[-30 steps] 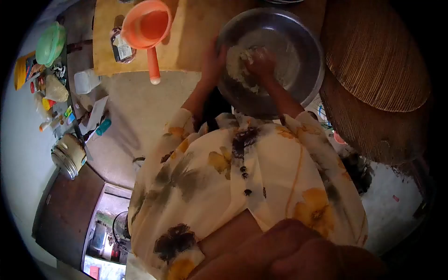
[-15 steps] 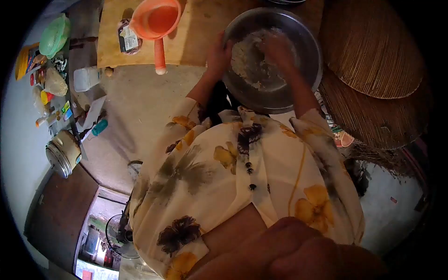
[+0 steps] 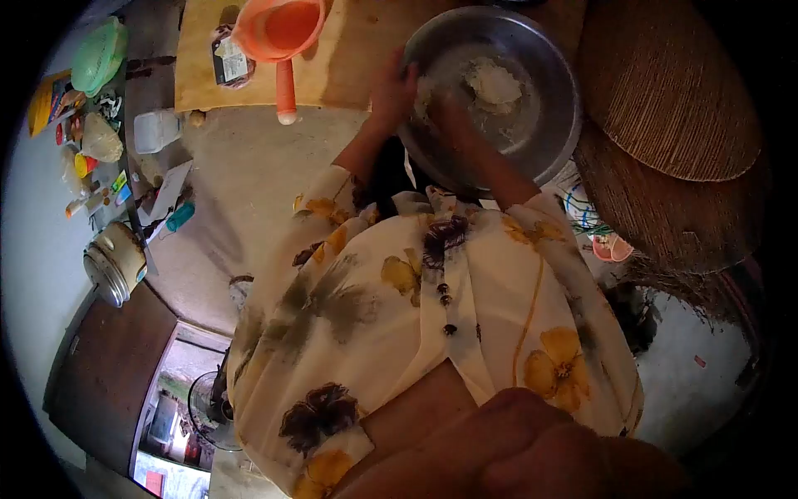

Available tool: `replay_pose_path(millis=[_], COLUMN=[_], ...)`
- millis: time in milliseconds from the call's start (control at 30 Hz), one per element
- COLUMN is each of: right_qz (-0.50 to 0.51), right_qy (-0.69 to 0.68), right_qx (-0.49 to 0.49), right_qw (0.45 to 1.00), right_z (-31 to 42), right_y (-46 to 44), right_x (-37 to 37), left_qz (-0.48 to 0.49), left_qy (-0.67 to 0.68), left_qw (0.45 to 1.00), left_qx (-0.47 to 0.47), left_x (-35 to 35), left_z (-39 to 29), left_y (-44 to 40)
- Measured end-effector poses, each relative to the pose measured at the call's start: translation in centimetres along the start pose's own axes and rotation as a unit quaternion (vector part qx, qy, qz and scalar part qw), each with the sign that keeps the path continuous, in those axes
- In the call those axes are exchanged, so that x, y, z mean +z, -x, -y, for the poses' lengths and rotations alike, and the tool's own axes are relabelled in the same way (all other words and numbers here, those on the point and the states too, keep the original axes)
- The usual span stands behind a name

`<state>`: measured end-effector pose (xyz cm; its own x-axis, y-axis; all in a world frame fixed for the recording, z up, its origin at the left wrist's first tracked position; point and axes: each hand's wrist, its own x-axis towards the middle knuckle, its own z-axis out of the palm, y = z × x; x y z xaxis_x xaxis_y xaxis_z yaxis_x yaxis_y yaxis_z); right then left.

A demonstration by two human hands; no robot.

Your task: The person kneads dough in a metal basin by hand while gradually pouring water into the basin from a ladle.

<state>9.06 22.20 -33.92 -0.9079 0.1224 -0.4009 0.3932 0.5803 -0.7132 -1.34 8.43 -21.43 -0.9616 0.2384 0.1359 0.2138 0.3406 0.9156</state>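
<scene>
A wide metal basin (image 3: 559,108) rests at the table's front edge, before my body. Around its left rim my left hand (image 3: 392,98) is closed, with the thumb side at the rim. My right hand (image 3: 449,118) reaches down inside the basin, at the left part of the floor close to the left wall; its fingers are hard to make out in the shade. A pale clump of dough (image 3: 496,86) lies to the right of that hand, and loose floury bits are smeared on the metal around it.
On the wooden table (image 3: 349,75) are an orange dipper (image 3: 285,83) and a labelled package (image 3: 233,62). Round woven reed mats (image 3: 673,91) lean at the right. A shelf at left holds a green basket (image 3: 100,56), a plastic tub (image 3: 156,131) and a lidded pot (image 3: 116,259).
My right hand has moved left across the basin, from the middle right to the left wall. The dough clump it covered now shows. My left hand stays on the rim.
</scene>
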Motion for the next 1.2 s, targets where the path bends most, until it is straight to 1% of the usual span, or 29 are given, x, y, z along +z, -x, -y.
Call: replay_pose_path(millis=[33,67,100,133,167,200,233,300,333,367,400,433,467,500,533,600,633,700,733,767,833,867,900,933,967,1033,1100,1167,1200], right_qz=[0.028,0.028,0.029,0.023,-0.009,-0.041,-0.040,-0.026,-0.026,-0.021,-0.015,-0.014,-0.041,-0.067,-0.068,0.022,0.022,-0.031,-0.035,-0.070,-0.105,-0.084,-0.062,-0.064,-0.064,-0.062,-0.102,-0.110,-0.114], right_qy=[-0.058,0.138,0.234,0.328,0.212,0.091,0.089,-0.042,-0.044,0.025,0.093,0.090,0.130,0.169,0.166,0.270,0.266,0.032,0.030,0.116,0.197,0.209,0.220,0.217,0.045,-0.133,0.012,0.010,0.009], right_qx=[0.068,-0.010,-0.051,-0.092,-0.045,0.006,0.007,0.026,0.025,0.003,-0.019,-0.019,-0.008,0.003,0.002,0.022,0.025,-0.003,-0.001,-0.076,-0.145,-0.091,-0.038,-0.038,-0.007,0.026,-0.016,0.006,0.017], right_qw=[0.996,0.990,0.970,0.940,0.976,0.995,0.995,0.998,0.998,0.999,0.995,0.996,0.991,0.983,0.984,0.962,0.963,0.999,0.999,0.988,0.964,0.970,0.973,0.973,0.997,0.989,0.995,0.994,0.993], right_z=[-0.1,-0.6,0.1,1.0,2.9,4.2,4.5,5.2,5.6,6.2,6.7,7.0,7.2,7.1,5.8,2.6,4.3,7.0,6.6,5.8,5.3,5.6,5.7,3.9,0.7,0.0,0.4,4.2,4.4], right_y=[-0.8,-1.5,-1.7,-1.9,-0.6,0.8,1.5,2.2,2.5,2.8,2.9,2.6,2.0,1.4,0.2,-1.8,-0.6,2.0,2.6,3.2,4.4,5.0,5.4,4.5,2.7,2.2,1.9,3.7,4.0], right_x=[-0.1,-1.3,-2.9,-4.6,-6.4,-7.7,-8.3,-9.1,-9.2,-9.0,-8.7,-8.0,-7.1,-6.4,-5.6,-4.2,-5.4,-8.9,-8.8,-8.5,-7.6,-7.0,-6.5,-5.1,-2.8,-2.2,-3.8,-6.7,-6.8], left_qz=[0.002,0.024,0.044,0.031,0.017,0.003,-0.013,-0.140,-0.140,-0.062,0.018,0.018,0.080,0.138,0.125,0.107,0.088,0.091,0.091,0.095,0.131,0.145,0.147,0.173,0.199,0.221,0.244,0.281,0.284], left_qy=[-0.003,-0.059,-0.115,-0.212,-0.251,-0.290,-0.273,-0.391,-0.393,-0.360,-0.318,-0.321,-0.114,0.100,0.188,0.208,0.231,0.185,0.142,0.141,0.069,0.051,0.048,0.021,-0.007,-0.030,-0.054,-0.039,-0.042], left_qw=[1.000,0.998,0.992,0.972,0.961,0.948,0.959,0.906,0.906,0.928,0.925,0.924,0.943,0.908,0.891,0.900,0.905,0.918,0.928,0.929,0.944,0.937,0.938,0.933,0.927,0.921,0.914,0.902,0.902], left_qx=[0.000,0.005,0.012,0.097,0.113,0.128,0.076,0.076,0.078,-0.065,-0.207,-0.207,-0.303,-0.382,-0.393,-0.368,-0.345,-0.339,-0.332,-0.329,-0.295,-0.312,-0.311,-0.315,-0.319,-0.321,-0.320,-0.324,-0.323], left_x=[-0.3,-0.6,-1.1,-3.0,-5.7,-8.4,-11.4,-15.9,-17.7,-19.3,-20.3,-20.7,-20.8,-21.0,-20.2,-19.2,-19.1,-19.4,-19.6,-19.9,-21.3,-21.5,-21.9,-22.2,-22.4,-22.5,-22.3,-22.0,-21.6], left_z=[-0.1,-0.2,-0.3,-1.7,-1.5,-1.2,0.5,2.9,4.1,5.4,6.7,8.2,10.2,11.1,9.7,8.4,7.9,6.4,5.5,4.6,1.6,-2.4,-4.0,-5.2,-6.3,-9.0,-10.4,-11.1,-11.7], left_y=[0.1,-0.1,-0.5,-1.0,-1.6,-2.2,-3.3,-3.9,-4.2,-4.7,-5.1,-5.1,-5.1,-5.2,-4.9,-4.5,-4.2,-3.8,-3.6,-3.5,-2.8,-2.7,-2.4,-2.2,-1.9,-1.4,-0.7,0.1,0.5])
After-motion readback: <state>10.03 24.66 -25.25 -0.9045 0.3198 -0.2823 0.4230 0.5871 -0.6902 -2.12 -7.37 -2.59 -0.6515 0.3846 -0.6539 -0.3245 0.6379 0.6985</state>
